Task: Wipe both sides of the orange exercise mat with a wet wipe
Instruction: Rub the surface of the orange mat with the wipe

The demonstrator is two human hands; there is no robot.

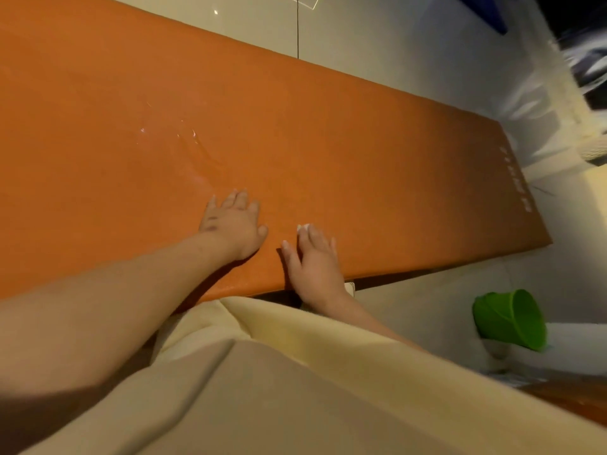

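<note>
Orange mat (295, 126), lengthwise upper-left to lower-right

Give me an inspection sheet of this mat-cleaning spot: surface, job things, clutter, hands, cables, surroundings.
Surface: pale glossy tiled floor.
Job's things: orange exercise mat flat on the floor, wet sheen on it; white wet wipe peeking from under the right fingertips.
Clutter: green plastic container, tilted, off the mat's near corner.
Grippers: left hand flat on the mat; right hand flat, pressing the wipe.
Cables: thin dark line on the floor; cord or tile joint, cannot tell.
Surroundings: pale fabric, blurred, past the mat's end; beige garment nearest the camera.
</note>
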